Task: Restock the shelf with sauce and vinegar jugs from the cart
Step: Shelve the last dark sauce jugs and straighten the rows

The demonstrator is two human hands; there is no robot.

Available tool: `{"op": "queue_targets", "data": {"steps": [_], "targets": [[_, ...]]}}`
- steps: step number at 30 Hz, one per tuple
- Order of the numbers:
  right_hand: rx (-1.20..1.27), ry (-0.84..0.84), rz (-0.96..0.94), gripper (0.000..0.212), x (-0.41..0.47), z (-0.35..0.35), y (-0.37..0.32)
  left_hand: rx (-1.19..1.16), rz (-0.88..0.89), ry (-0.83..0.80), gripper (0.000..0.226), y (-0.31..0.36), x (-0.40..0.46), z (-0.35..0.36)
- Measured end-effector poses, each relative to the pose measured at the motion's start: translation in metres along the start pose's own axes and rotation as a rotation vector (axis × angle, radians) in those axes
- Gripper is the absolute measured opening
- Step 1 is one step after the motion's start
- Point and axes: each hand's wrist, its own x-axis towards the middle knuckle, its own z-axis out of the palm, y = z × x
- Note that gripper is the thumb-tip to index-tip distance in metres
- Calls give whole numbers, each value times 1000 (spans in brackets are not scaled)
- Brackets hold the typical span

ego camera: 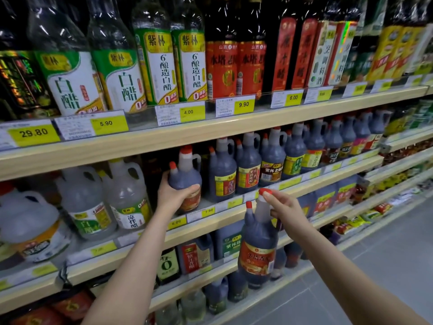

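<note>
My left hand (pixel 174 194) grips the belly of a dark vinegar jug (pixel 185 177) with red caps and an orange label, standing at the front of the middle shelf (pixel 234 213) in a gap between clear jugs and dark jugs. My right hand (pixel 284 211) holds a second, matching dark jug (pixel 259 245) by its handle and neck, thumb near the red cap. That jug hangs in the air in front of the shelf edge, lower and to the right of the first one.
Clear white-vinegar jugs (pixel 127 195) stand left of the gap, a row of dark jugs (pixel 248 170) to its right. Tall bottles (pixel 220 55) fill the upper shelf, square dark jugs (pixel 228 240) the lower one. Grey floor (pixel 386 259) lies at right. No cart shows.
</note>
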Motion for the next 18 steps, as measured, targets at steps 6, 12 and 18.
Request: {"op": "queue_targets", "data": {"steps": [6,12,18], "targets": [[-15,-82,-1,33,13,12,-6,-90,-146,-94,72,-4,8,-1],[-5,-202,-32,8,17,27,-26,61,-83,9,88,12,-37,-15],[-6,-423,-66,12,16,58,-51,144,-94,-238,114,-11,-133,-15]]}}
